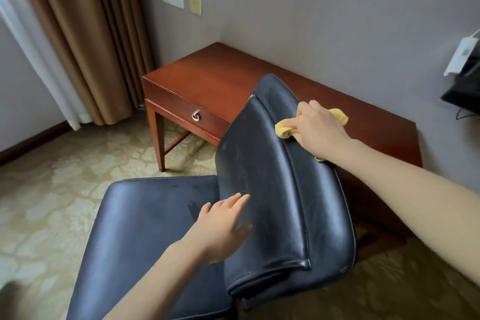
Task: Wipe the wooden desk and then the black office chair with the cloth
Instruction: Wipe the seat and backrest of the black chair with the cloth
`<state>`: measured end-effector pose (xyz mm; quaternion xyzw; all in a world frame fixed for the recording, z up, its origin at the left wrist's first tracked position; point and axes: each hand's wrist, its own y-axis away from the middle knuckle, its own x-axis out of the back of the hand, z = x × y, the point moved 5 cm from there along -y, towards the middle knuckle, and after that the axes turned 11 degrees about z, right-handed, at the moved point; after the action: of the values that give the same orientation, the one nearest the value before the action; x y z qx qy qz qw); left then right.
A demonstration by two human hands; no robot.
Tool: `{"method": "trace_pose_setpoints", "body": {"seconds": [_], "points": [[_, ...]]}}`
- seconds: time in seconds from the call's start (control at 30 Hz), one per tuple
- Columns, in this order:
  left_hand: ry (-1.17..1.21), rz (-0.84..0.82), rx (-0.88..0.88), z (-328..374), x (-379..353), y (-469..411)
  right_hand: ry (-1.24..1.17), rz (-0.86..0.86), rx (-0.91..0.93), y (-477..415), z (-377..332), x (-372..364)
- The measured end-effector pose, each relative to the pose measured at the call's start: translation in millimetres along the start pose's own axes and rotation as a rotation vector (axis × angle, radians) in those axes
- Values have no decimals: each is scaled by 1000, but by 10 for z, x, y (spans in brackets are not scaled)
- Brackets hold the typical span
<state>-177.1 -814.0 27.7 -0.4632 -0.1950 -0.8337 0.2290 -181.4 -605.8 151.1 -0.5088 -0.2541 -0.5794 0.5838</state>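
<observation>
Our right hand (320, 126) curls round the bunched yellow cloth (283, 130), pressing it on the upper rim of the black office chair (262, 163), which stands at the wooden desk's (207, 75) front edge. Our left hand (223, 223), fingers spread, rests flat against the backrest.

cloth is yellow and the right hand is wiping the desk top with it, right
No: the head view shows the right hand holding the yellow cloth on the top edge of the chair back, not on the desk top.
</observation>
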Motion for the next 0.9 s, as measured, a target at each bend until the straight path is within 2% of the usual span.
{"method": "trace_pose_setpoints", "body": {"seconds": [0.1,0.23,0.4,0.5,0.57,0.7,0.8,0.9], "points": [[-66,-22,-41,109,-11,46,-130,15,-142,-199,51,-66],[-55,-8,-62,290,35,40,-266,16,-171,-185,66,-112],[6,65,-66,558,116,19,-246,-18,-104,156,-36,-47],[69,115,-46,699,162,34,-179,20,47,510,-266,78],[148,149,-26,808,204,51,-215,21,80,728,-386,177],[151,103,6,1075,224,171,-292,7,85,1112,-489,325],[105,57,15,1235,207,302,-400,119,8,1316,-460,462],[34,159,17,1412,147,379,-600,217,-148,1459,-337,482]]}}
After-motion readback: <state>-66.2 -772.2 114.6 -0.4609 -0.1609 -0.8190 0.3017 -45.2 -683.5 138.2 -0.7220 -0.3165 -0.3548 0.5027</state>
